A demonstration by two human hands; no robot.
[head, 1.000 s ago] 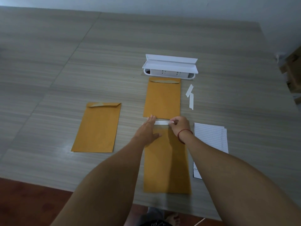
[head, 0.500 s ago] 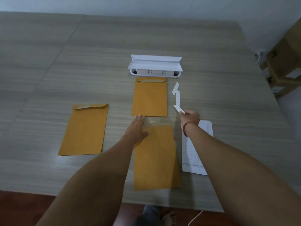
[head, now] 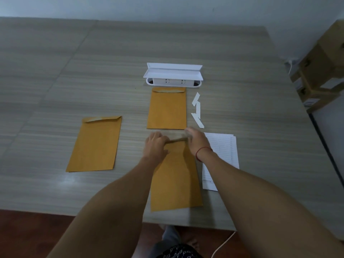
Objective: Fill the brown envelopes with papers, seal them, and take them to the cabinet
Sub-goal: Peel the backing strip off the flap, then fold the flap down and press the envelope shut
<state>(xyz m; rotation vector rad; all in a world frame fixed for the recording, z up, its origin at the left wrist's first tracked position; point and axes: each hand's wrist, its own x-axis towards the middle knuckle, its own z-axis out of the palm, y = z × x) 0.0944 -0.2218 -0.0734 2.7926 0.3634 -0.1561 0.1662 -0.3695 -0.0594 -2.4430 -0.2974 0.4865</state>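
Both hands [head: 155, 146] on envelope [head: 175, 174] flap

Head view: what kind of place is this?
Probably an office or meeting room: a large wood-grain table with a white socket box set in it, brown envelopes and lined papers on it, cardboard boxes beside it.

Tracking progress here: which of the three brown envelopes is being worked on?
The nearest envelope: the left hand and right hand are at its top flap. The left envelope and the far envelope lie untouched.
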